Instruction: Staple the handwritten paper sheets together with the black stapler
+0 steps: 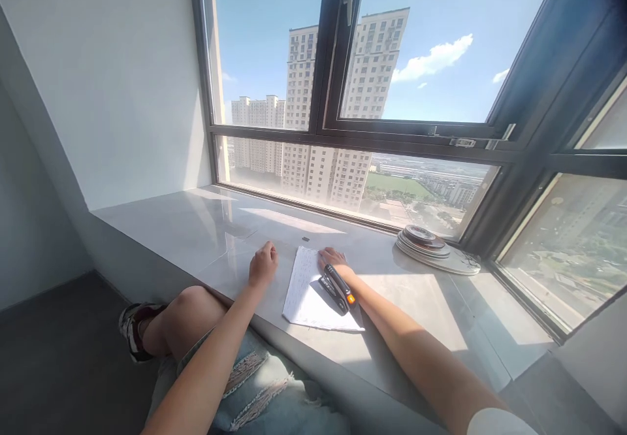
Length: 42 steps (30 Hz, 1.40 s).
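On the sunlit sill, my left hand (263, 265) is closed with its fingers curled in, a little left of the paper; whether anything is inside it is hidden. My right hand (336, 261) rests on the upper right part of a white sheet of paper (302, 294) covered in lines of writing, its fingers laid over the surface. Just below that hand, a black stapler (337, 288) with an orange piece at one end lies slantwise on the paper. Beyond the top edge of the paper sits a small dark strip (305, 239), too small to name for sure.
A stack of round, plate-like discs (424, 245) stands at the right by the window frame (323, 136). The wide tiled sill (176, 226) ends in a front edge over my bent legs (191, 317). A white wall (137, 95) closes the left side.
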Each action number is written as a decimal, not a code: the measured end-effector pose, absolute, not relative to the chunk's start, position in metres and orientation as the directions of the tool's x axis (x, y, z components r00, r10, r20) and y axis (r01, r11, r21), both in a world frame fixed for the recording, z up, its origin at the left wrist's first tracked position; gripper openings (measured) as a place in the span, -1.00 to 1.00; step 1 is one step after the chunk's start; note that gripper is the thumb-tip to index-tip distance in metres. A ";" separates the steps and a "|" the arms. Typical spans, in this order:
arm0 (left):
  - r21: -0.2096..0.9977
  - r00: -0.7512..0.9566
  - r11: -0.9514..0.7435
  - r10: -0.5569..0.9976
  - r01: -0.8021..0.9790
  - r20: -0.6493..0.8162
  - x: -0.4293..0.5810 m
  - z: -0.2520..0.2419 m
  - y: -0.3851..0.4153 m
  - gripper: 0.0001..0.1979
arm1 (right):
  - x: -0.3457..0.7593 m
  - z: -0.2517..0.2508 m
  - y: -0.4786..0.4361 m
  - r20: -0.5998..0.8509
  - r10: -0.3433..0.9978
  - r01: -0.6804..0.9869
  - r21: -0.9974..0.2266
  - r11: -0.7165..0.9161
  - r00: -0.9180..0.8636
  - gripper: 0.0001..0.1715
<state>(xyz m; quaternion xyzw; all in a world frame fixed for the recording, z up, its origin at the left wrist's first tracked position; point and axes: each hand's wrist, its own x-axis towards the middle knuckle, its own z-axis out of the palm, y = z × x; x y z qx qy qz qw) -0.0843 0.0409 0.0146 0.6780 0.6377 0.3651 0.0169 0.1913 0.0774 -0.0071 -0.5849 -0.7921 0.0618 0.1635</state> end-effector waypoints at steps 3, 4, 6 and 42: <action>0.443 0.037 -0.279 0.876 0.852 0.482 -0.074 0.014 0.039 -0.80 | 0.207 -0.012 0.068 0.227 0.947 0.895 -0.334 0.295 -0.227 -0.48; 0.426 0.093 -0.323 0.873 0.845 0.479 -0.068 0.014 0.037 -0.80 | 0.210 -0.012 0.066 0.237 0.947 0.890 -0.353 0.290 -0.215 -0.49; 0.373 0.236 -0.439 0.846 0.818 0.478 -0.053 0.013 0.028 -0.78 | 0.215 -0.007 0.065 0.244 0.949 0.877 -0.387 0.285 -0.201 -0.50; 0.589 0.424 -0.482 0.872 0.649 0.245 0.006 0.001 -0.024 -0.41 | 0.280 0.005 -0.051 0.118 0.985 0.031 -0.992 0.122 -0.123 -0.54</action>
